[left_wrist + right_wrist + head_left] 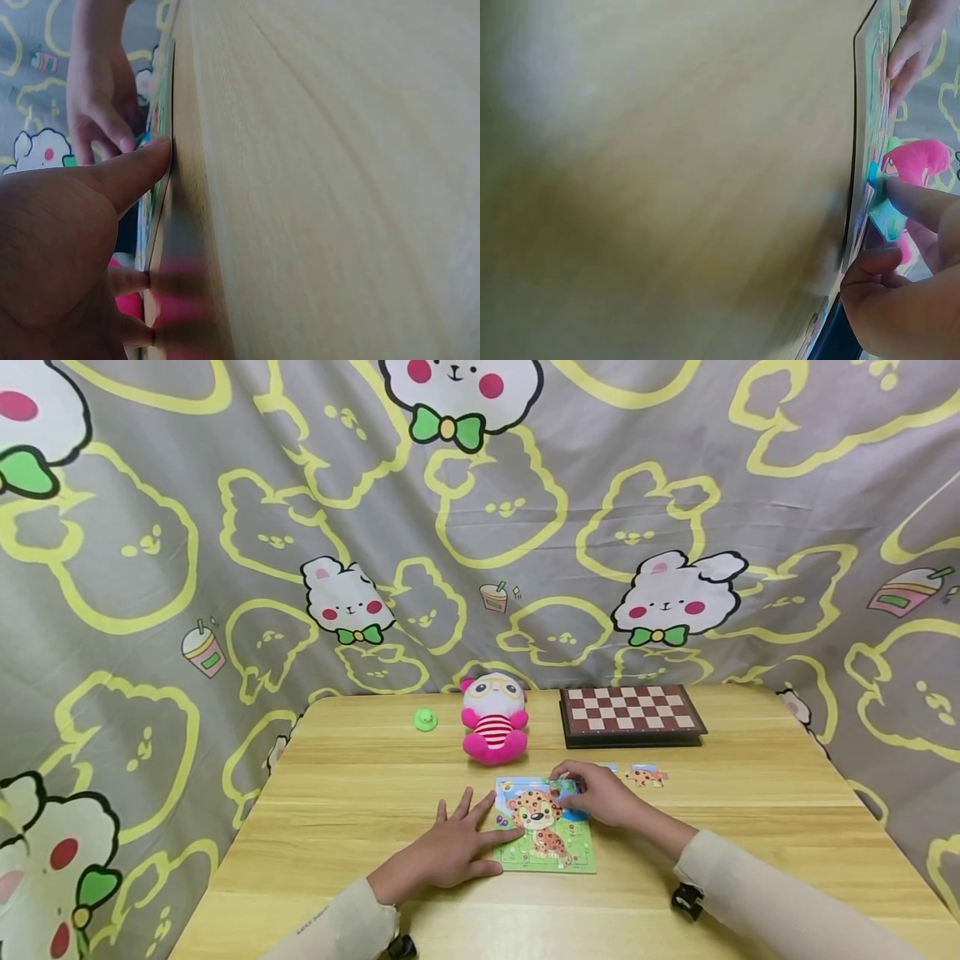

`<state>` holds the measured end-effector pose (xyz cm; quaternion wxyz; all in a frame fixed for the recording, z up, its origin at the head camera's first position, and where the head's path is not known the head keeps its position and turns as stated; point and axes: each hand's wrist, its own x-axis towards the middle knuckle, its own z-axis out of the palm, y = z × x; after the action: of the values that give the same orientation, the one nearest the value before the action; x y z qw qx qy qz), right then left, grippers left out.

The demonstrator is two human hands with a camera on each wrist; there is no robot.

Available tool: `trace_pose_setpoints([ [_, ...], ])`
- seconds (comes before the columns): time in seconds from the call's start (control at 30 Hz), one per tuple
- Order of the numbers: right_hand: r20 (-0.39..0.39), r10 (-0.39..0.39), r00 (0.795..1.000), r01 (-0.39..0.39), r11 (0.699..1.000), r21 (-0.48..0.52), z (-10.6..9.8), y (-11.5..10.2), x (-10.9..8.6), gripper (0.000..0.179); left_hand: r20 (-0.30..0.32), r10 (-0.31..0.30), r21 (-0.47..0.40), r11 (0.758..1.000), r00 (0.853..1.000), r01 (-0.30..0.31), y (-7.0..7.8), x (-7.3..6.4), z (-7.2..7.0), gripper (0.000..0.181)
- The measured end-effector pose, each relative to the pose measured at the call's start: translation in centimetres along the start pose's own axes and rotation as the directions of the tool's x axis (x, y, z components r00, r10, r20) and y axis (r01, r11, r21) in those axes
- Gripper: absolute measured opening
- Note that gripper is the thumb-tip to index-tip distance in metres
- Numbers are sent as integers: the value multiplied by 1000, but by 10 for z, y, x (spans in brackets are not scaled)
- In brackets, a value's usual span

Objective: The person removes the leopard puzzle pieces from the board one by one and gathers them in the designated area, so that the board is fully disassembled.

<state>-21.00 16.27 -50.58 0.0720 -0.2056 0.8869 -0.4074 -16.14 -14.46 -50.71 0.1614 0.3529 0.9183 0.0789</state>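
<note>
A jigsaw puzzle of a cartoon leopard cub (525,862) lies flat in its tray on the wooden table. My left hand (453,847) is spread with straight fingers over the puzzle's left edge; in the left wrist view its thumb (142,169) touches the rim. Over the upper right corner of the puzzle is my right hand (600,795). It pinches a blue-green puzzle piece (889,217), tilted up from the board, between thumb and fingers. Part of that corner is hidden by the hand.
Loose puzzle pieces (647,776) lie right of the puzzle, behind the right wrist. A pink panda plush (495,731) sits behind the puzzle, with a small green toy (425,720) to its left. At the back right lies a folded chessboard (632,710). A patterned curtain (487,635) hangs behind the table.
</note>
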Motion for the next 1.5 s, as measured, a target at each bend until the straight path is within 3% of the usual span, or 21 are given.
trace_pose_setpoints([
  [0.77, -11, 40, 999, -40, 997, 67, -2, 6, -4, 32, 2, -7, -5, 1000, 1000, 7, 1, 0, -2, 58],
  [1.5, -25, 124, 992, -121, 988, 91, -22, 18, -18, 33, 1, -4, -8, 1000, 1000, 4, 2, -1, -3, 57],
])
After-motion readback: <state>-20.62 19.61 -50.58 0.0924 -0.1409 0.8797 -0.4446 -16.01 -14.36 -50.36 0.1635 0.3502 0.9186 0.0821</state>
